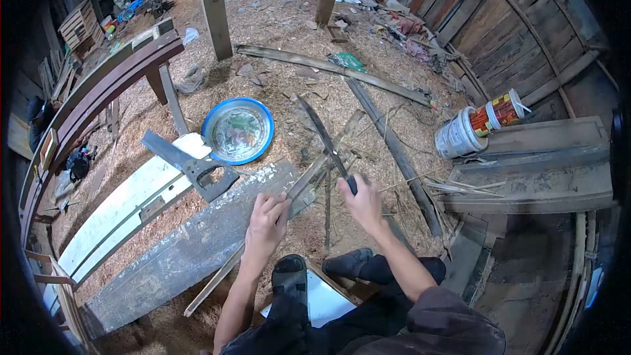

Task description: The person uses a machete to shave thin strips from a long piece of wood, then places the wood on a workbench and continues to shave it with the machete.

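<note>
My right hand is closed round the dark handle of a long machete, whose blade points up and away to the left. My left hand grips a long wooden strip that slants from beside my left foot up past the blade. The machete's blade overlaps the far part of the strip in this view. More thin sticks lie on the ground under the two tools' crossing. To the left, a handsaw rests across a white curved board.
A blue-rimmed basin sits on shavings ahead. A weathered plank lies at left. Dark beams cross the ground at right, near stacked buckets on a wooden ledge. Two posts stand ahead.
</note>
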`<state>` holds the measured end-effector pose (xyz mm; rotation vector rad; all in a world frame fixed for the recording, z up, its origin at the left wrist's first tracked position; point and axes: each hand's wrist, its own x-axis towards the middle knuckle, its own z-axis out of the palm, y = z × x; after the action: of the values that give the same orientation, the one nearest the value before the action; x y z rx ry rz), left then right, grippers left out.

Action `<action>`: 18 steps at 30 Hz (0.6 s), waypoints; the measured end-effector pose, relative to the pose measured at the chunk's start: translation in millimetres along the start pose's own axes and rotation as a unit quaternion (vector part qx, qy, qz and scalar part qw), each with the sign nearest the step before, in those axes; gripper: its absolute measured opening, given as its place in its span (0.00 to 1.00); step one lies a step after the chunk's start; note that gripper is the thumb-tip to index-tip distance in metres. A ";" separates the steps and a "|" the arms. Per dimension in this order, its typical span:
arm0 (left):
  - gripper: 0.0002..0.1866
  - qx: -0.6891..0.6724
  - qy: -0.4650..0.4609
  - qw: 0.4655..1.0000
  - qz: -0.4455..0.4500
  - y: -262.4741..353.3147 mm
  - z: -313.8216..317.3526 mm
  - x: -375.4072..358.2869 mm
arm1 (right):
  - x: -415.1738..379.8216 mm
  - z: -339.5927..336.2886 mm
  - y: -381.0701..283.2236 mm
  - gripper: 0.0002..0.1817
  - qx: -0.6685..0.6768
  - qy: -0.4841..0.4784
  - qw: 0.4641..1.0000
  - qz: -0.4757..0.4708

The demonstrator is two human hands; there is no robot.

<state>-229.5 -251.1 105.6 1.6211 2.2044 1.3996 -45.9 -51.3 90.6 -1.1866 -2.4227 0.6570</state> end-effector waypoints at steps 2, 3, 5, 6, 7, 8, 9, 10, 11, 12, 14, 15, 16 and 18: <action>0.14 0.007 0.004 1.000 -0.001 -0.7 -0.5 3.9 | -6.6 -2.7 -4.2 0.34 -0.010 -0.006 1.000 -0.001; 0.14 0.005 -0.002 1.000 -0.004 0.8 -1.9 3.2 | -9.7 -13.0 -6.2 0.34 -0.067 -0.047 0.995 -0.050; 0.14 0.003 -0.009 1.000 -0.006 0.7 -1.0 4.7 | -0.9 -26.8 4.0 0.35 -0.103 -0.105 0.985 -0.092; 0.14 0.000 -0.005 1.000 -0.002 -0.5 -0.5 4.3 | 7.7 -21.6 7.5 0.35 -0.100 -0.106 0.985 -0.090; 0.14 -0.003 0.000 1.000 0.003 -1.2 -1.1 3.6 | 17.7 -13.9 12.9 0.35 -0.056 -0.083 0.994 -0.034; 0.14 -0.002 0.001 1.000 0.002 -0.7 -1.8 3.1 | 24.2 -8.0 17.8 0.35 -0.013 -0.058 0.998 0.019; 0.15 -0.004 0.001 1.000 0.001 0.7 -0.9 2.6 | 23.0 2.8 16.1 0.35 -0.015 -0.055 0.998 0.034; 0.15 -0.005 0.001 1.000 0.002 0.3 -1.6 3.8 | 16.1 7.2 9.9 0.35 -0.014 -0.053 0.998 0.032; 0.15 -0.003 0.005 1.000 0.004 -0.7 -2.0 6.2 | 8.0 10.1 4.0 0.35 0.006 -0.013 1.000 -0.004; 0.15 -0.001 0.002 1.000 0.003 -0.3 -1.7 6.0 | -0.9 9.2 0.0 0.35 0.025 0.024 0.999 -0.039; 0.15 0.002 -0.004 1.000 0.001 -0.6 -2.6 5.0 | -5.0 -2.6 9.9 0.34 -0.051 -0.016 0.996 -0.072; 0.14 -0.001 -0.007 1.000 -0.001 -0.6 -2.4 5.7 | 5.5 -9.2 25.2 0.33 -0.087 -0.050 0.993 -0.066; 0.14 -0.002 -0.011 1.000 -0.003 -0.3 -3.1 4.8 | 16.1 -13.6 36.8 0.32 -0.122 -0.084 0.987 -0.058; 0.14 -0.011 -0.013 1.000 -0.007 -1.3 -1.8 4.0 | 30.6 -12.7 39.3 0.31 -0.041 -0.005 0.999 -0.032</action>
<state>-233.1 -249.2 107.5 1.6037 2.1747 1.3864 -32.2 -2.3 82.9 -1.1331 -2.5067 0.5512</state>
